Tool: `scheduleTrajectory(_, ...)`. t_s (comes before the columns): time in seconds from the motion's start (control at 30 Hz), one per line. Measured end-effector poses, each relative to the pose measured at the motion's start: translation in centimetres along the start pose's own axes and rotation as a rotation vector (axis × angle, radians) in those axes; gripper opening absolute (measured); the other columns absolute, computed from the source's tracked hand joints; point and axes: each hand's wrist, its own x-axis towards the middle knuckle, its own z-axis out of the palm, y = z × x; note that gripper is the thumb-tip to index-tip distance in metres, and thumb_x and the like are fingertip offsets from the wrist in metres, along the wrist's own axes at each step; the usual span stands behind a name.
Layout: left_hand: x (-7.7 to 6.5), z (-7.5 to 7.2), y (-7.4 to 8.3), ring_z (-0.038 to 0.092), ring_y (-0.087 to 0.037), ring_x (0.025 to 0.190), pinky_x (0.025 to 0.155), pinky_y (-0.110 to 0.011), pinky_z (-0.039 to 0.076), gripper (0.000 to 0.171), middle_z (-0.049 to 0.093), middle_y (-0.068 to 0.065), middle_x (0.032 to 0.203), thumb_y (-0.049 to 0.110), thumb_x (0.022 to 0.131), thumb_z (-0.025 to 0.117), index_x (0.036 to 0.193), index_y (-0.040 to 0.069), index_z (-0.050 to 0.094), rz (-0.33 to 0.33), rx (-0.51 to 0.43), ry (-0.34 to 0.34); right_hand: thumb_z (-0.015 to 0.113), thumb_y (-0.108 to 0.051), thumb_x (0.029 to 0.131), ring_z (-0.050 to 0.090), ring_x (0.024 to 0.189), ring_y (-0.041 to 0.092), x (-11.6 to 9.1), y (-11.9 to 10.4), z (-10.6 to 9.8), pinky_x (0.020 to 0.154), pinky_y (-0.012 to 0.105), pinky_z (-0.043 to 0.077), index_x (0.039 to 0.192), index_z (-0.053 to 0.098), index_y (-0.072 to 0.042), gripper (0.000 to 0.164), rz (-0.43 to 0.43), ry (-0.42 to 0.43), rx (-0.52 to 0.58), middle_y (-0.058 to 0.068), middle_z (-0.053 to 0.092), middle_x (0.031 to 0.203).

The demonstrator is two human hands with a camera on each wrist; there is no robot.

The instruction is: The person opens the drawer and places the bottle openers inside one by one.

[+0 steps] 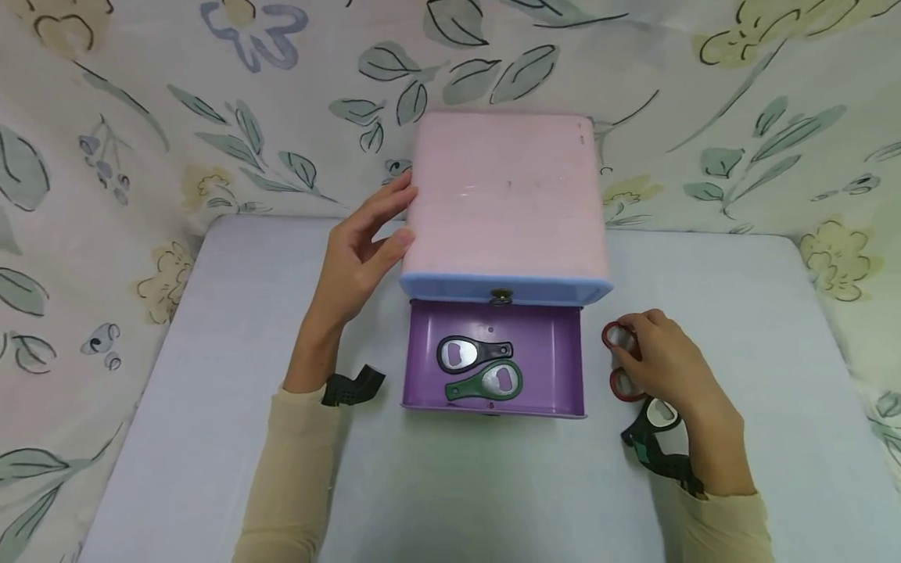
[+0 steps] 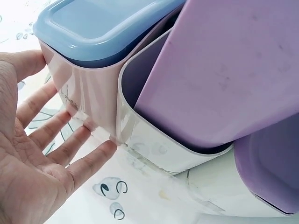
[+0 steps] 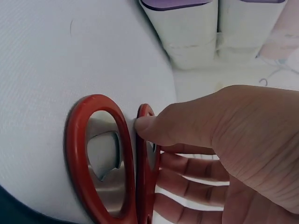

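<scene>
The right hand [image 1: 658, 360] pinches a red bottle opener [image 3: 144, 177], tipped up beside another red opener [image 3: 106, 191] on the table [image 1: 760, 352], right of the open purple drawer [image 1: 552, 360]. Best lift it straight up. The left hand [image 1: 348, 266], fingers loose, touches the pink cabinet [image 1: 507, 195]. There's room beside the drawer, but its walls could bump.

**Floral cloth [image 1: 633, 47] borders pale tabletop [image 1: 190, 438]**

The cloth stands behind the tabletop and along its left and right sides, cream-white with loose dark outlines over soft washes of colour. Grey-green leaves [image 1: 524, 74] spread across the upper middle; a blue-petalled flower [image 1: 256, 37] sits toward the top left, with a berry sprig [image 1: 105, 163] below it and further left. One yellow blossom [image 1: 169, 285] shows beside the tabletop's left edge, another [image 1: 841, 262] beyond its right rear corner. Both rear corners are rounded. In the right-wrist view, a thin dark strand [image 3: 71, 26] lies on the surface.
</scene>
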Motion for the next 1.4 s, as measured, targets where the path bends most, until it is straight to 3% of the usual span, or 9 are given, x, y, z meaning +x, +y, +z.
scheduleTrajectory(0.23, 0.2, 0.0, 0.0, 0.049, -0.028, 0.152, 0.108, -0.029, 0.058, 0.05, 0.048, -0.007, 0.166, 0.004, 0.098, 0.064, 0.147, -0.004, 0.058, 0.001, 0.014, 0.006, 0.067, -0.018, 0.094, 0.055, 0.11, 0.052, 0.2, -0.5, 0.1, 0.08, 0.067, 0.056, 0.133, 0.056, 0.011, 0.05, 0.046, -0.02, -0.033, 0.037, 0.055, 0.126)
scheduleTrajectory(0.4, 0.1, 0.2, 0.0, 0.05, -0.028, 0.152, 0.108, -0.028, 0.058, 0.05, 0.048, -0.007, 0.166, 0.005, 0.098, 0.064, 0.147, -0.004, 0.058, -0.002, 0.002, 0.004, 0.069, -0.018, 0.087, 0.058, 0.103, 0.047, 0.6, 0.0, 0.5, 0.077, 0.063, 0.056, 0.13, 0.057, 0.012, 0.054, 0.066, -0.003, -0.017, 0.034, 0.058, 0.118)
scheduleTrajectory(0.73, 0.1, 0.1, 0.2, 0.049, -0.026, 0.152, 0.108, -0.027, 0.057, 0.05, 0.048, -0.005, 0.166, 0.006, 0.099, 0.064, 0.148, -0.003, 0.058, -0.005, 0.004, -0.006, 0.075, -0.016, 0.088, 0.063, 0.109, 0.046, 0.7, 0.7, 0.2, 0.068, 0.049, 0.065, 0.144, 0.049, 0.01, 0.067, 0.098, -0.074, 0.131, 0.032, 0.056, 0.127)
scheduleTrajectory(1.0, 0.1, 0.1, 0.1, 0.048, -0.026, 0.153, 0.11, -0.028, 0.056, 0.051, 0.046, -0.006, 0.167, 0.008, 0.099, 0.065, 0.148, -0.004, 0.057, -0.001, 0.01, -0.011, 0.077, -0.016, 0.091, 0.063, 0.106, 0.045, 0.3, 1.0, -0.4, 0.062, 0.041, 0.065, 0.141, 0.052, 0.01, 0.062, 0.079, -0.109, 0.179, 0.036, 0.05, 0.132)
scheduleTrajectory(1.13, 0.1, 0.2, 0.2, 0.048, -0.026, 0.153, 0.11, -0.028, 0.056, 0.051, 0.047, -0.006, 0.167, 0.006, 0.099, 0.064, 0.148, -0.003, 0.057, -0.003, 0.011, -0.008, 0.077, -0.014, 0.091, 0.066, 0.103, 0.043, 0.1, 1.0, -0.6, 0.06, 0.037, 0.064, 0.141, 0.053, 0.011, 0.061, 0.061, -0.11, 0.175, 0.036, 0.054, 0.129)
scheduleTrajectory(1.4, 0.1, 0.2, 0.1, 0.05, -0.026, 0.152, 0.109, -0.028, 0.056, 0.049, 0.049, -0.004, 0.166, 0.007, 0.099, 0.063, 0.147, -0.003, 0.058, -0.001, 0.02, -0.001, 0.074, -0.012, 0.09, 0.068, 0.102, 0.045, 0.0, 0.6, -0.8, 0.064, 0.044, 0.063, 0.138, 0.056, 0.011, 0.056, 0.064, -0.116, 0.101, 0.035, 0.061, 0.122)
